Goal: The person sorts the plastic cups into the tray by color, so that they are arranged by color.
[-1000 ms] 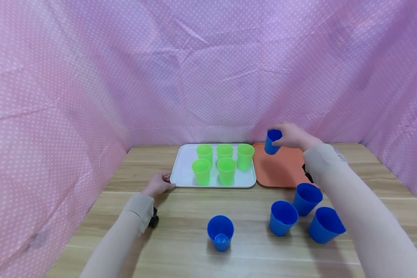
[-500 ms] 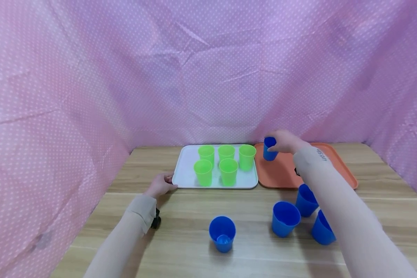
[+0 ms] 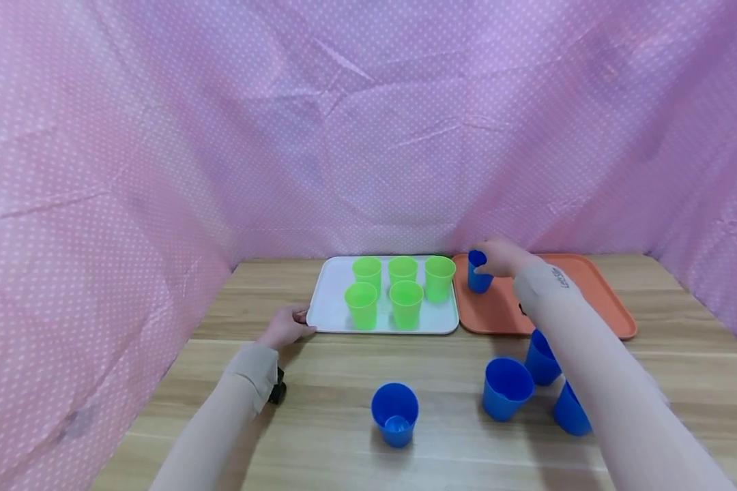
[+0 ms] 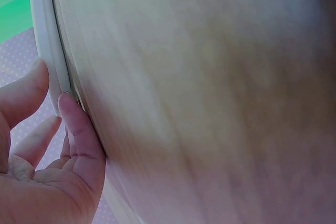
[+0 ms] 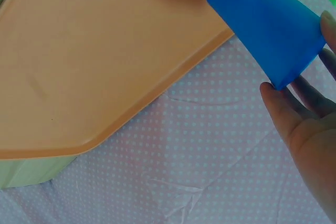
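My right hand (image 3: pixel 502 258) holds a blue plastic cup (image 3: pixel 479 281) by its rim from above, upright, low over the left part of the orange tray (image 3: pixel 583 293). In the right wrist view, fingertips and thumb grip the rim of this cup (image 5: pixel 268 24). My left hand (image 3: pixel 285 326) is at the front left corner of the white tray (image 3: pixel 325 296), thumb and fingers pinching its rim (image 4: pixel 50 51). Several lime green cups stand upright on the white tray in two rows, among them a front one (image 3: pixel 362 305) and a right back one (image 3: pixel 439 278).
Other blue cups stand upright on the wooden table (image 3: pixel 325 423): one at front middle (image 3: pixel 395 414), one farther right (image 3: pixel 507 389), and two (image 3: pixel 542 360) partly hidden by my right forearm. The trays lie side by side before a pink dotted cloth (image 3: pixel 368 170).
My right hand has lowered the blue cup from above the orange tray down to its left part. My left hand stays at the white tray's corner.
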`<state>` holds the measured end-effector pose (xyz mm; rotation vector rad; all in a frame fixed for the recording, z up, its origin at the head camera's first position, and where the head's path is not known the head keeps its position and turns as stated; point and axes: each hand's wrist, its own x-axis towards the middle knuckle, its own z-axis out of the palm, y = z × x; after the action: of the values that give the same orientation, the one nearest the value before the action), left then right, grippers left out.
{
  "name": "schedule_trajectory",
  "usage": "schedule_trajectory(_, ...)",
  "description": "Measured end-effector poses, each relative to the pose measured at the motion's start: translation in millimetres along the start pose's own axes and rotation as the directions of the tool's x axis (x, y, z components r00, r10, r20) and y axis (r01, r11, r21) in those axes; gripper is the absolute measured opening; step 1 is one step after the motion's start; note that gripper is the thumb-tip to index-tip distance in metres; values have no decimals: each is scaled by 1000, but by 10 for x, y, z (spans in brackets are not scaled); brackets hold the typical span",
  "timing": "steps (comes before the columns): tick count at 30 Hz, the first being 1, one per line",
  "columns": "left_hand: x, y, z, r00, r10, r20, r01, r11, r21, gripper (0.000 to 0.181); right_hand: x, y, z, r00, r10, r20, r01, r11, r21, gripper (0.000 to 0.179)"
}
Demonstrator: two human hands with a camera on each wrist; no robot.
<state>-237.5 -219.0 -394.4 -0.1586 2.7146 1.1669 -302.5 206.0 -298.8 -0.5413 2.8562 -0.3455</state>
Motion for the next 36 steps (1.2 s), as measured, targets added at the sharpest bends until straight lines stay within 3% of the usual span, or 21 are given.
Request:
schedule_trajectory(11, 10, -13, 17, 1000, 1, -7, -1, 1000, -19, 55, 33, -14, 74, 999, 16, 43, -15, 1000, -25, 55)
schedule_trajectory(17, 13, -22, 25, 1000, 29, -2, -29, 999, -30, 55, 9, -28, 30, 998, 30, 53, -30, 1000, -4, 57)
schedule_trajectory(23, -3, -41, 16, 1000, 1, -2, -1, 1000, -15, 55, -37, -68, -74, 999, -12, 33, 12, 1000, 3, 53)
schedule_trajectory(28, -11, -26, 15, 1000, -13, 9, 13, 999, -38, 55, -131, -142, -280, 997, -62, -35, 64, 997, 44, 52)
schedule_trajectory(36, -18, 0, 12, 1000, -9, 19, 9, 1000, 2, 58, -392, -244, -569, 973, -177, -151, 192, 977, 91, 49)
